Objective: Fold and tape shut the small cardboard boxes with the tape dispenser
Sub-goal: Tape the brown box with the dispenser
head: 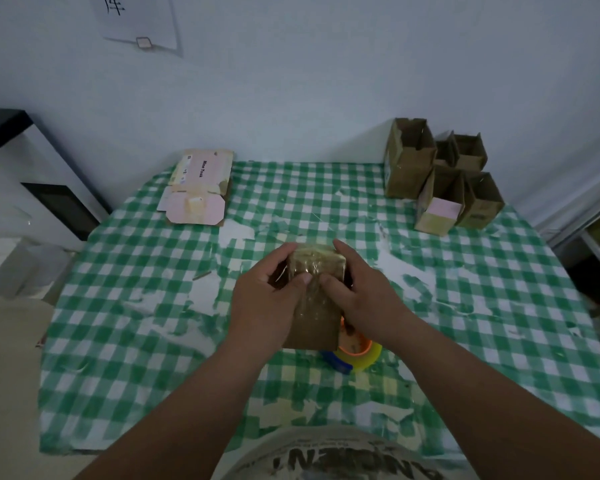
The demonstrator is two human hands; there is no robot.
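Here, a small brown cardboard box [311, 296] stands upright near the middle of the table [146, 327], held between both hands. The left hand [267, 299] wraps its fingers round the box's left side, thumb pressed on the near face; the right hand [357, 292] curls round the right side, its thumb beside the other. Both thumbs bear on a strip of clear glossy tape [309, 271] that runs over the closed top and down the near face.

Likely faults: the tape already looks wrinkled at the top edge, so uneven pressing could trap creases or leave an end lifting. Squeezing too hard could dent the thin cardboard walls. The box hides part of the tape dispenser, a yellow roll on an orange core with a blue part [355, 351], lying just near and right of it; setting the box down carelessly could knock it.

Materials: matte, fibrous cardboard; slick, reflective tape; a green-and-white checked plastic cloth, badly worn into bare white patches. At far right stand open-topped brown cardboard boxes [440, 174], one with a pink face. At far left lie flattened pink-and-tan carton blanks [198, 188].
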